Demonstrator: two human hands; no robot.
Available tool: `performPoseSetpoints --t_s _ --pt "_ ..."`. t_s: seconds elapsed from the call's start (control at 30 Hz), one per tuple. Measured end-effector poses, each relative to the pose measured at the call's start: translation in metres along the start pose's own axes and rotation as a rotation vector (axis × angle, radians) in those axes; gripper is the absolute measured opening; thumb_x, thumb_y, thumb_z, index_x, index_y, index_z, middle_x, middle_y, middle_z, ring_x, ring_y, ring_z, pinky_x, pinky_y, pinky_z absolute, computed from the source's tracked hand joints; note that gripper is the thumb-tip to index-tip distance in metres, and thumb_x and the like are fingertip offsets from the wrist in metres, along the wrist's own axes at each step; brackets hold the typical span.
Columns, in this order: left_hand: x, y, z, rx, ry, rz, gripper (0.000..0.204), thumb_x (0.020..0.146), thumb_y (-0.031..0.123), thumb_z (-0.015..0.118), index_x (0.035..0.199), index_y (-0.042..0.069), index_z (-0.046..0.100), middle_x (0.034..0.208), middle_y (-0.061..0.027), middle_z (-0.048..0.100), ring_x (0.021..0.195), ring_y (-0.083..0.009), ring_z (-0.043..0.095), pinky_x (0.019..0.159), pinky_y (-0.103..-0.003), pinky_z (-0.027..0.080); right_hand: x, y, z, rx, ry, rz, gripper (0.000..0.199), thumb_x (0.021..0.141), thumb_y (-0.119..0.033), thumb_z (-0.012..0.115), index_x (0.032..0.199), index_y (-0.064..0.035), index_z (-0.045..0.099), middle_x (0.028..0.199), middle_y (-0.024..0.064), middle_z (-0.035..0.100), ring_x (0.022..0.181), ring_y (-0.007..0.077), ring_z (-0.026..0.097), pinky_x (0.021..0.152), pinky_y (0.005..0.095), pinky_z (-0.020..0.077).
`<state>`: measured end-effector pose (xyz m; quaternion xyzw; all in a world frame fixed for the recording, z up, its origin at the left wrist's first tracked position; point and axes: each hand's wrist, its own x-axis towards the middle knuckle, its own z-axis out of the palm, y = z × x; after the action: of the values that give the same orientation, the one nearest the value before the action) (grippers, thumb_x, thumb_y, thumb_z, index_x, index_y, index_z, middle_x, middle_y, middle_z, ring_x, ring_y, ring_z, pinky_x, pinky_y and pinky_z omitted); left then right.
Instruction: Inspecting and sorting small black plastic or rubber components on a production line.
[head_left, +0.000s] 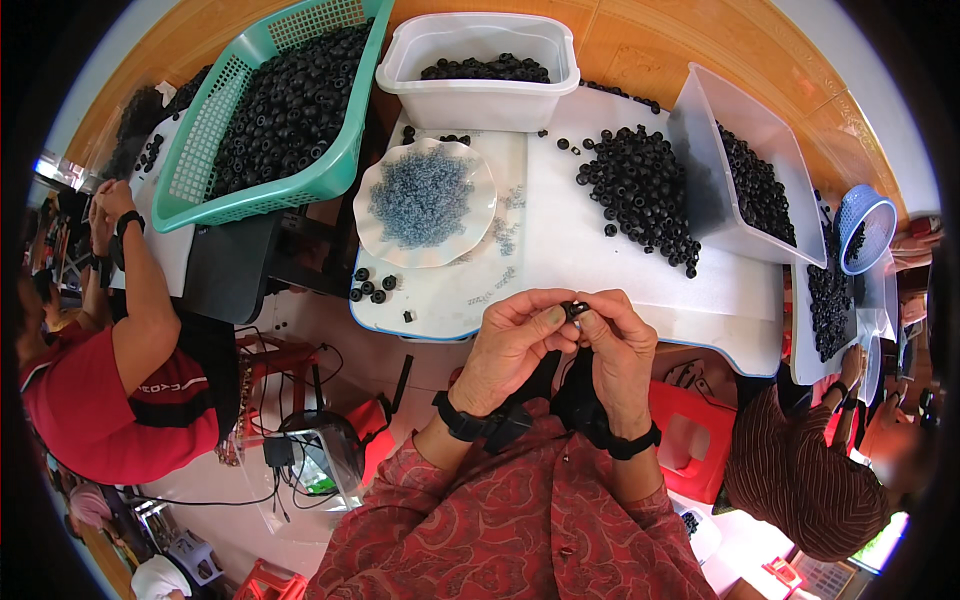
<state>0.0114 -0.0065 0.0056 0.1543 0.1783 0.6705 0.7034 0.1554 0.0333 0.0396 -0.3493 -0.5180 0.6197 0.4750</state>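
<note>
Left hand [510,345]: fingertips pinched on small black piece [574,309]
Right hand [622,360]: fingertips pinched on same piece, opposite side
Black piece: between both hands, near table [560,262] front edge
Plate [484,182]: beyond grip, leftward; small translucent bits [418,198] heaped on it
Black pile [645,195]: beyond grip, rightward
White tub [475,107]: farther beyond grip, behind plate
Loose black parts [378,289]: left of grip
</note>
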Motion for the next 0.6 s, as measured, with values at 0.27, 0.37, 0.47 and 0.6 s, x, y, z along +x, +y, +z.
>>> performPoseSetpoints --t_s 0.27,0.37,0.47,0.6 --pt "-0.0005 -0.0014 0.001 0.009 0.026 0.002 0.026 0.097 0.002 0.059 0.122 -0.004 0.063 0.104 -0.0125 0.07 0.087 -0.0163 0.07 0.076 -0.028 0.061 0.0006 0.001 -0.0011 0.017 -0.005 0.008 0.018 0.092 0.0 0.065 0.11 -0.0016 0.071 0.096 0.0018 0.06 0.081 0.008 0.057 0.071 0.02 0.0461" --pt "-0.0012 -0.0013 0.0014 0.029 0.032 0.013 0.026 0.096 0.002 0.06 0.121 -0.004 0.063 0.104 -0.0128 0.07 0.087 -0.0166 0.07 0.076 -0.028 0.061 -0.0003 -0.0017 0.0006 -0.036 0.003 -0.011 0.017 0.093 -0.001 0.065 0.109 -0.0009 0.071 0.096 0.0018 0.06 0.083 0.0083 0.058 0.072 0.0201 0.0464" --pt "-0.0022 0.0003 0.0037 0.074 0.04 0.033 0.026 0.096 0.002 0.061 0.121 -0.004 0.063 0.104 -0.013 0.07 0.087 -0.0169 0.07 0.076 -0.028 0.062 -0.0001 -0.003 0.0002 -0.093 -0.011 -0.061 0.016 0.093 0.0 0.065 0.108 -0.0006 0.07 0.097 0.0019 0.06 0.084 0.0085 0.058 0.073 0.0202 0.0466" --pt "-0.003 0.0015 0.0063 0.123 0.063 0.059 0.025 0.095 0.0 0.061 0.12 -0.005 0.064 0.104 -0.0131 0.07 0.087 -0.0173 0.07 0.076 -0.029 0.062 0.0002 -0.0053 0.0004 -0.126 -0.024 -0.082 0.017 0.093 0.001 0.064 0.108 -0.0008 0.07 0.098 0.0026 0.06 0.085 0.0092 0.058 0.074 0.0201 0.0465"
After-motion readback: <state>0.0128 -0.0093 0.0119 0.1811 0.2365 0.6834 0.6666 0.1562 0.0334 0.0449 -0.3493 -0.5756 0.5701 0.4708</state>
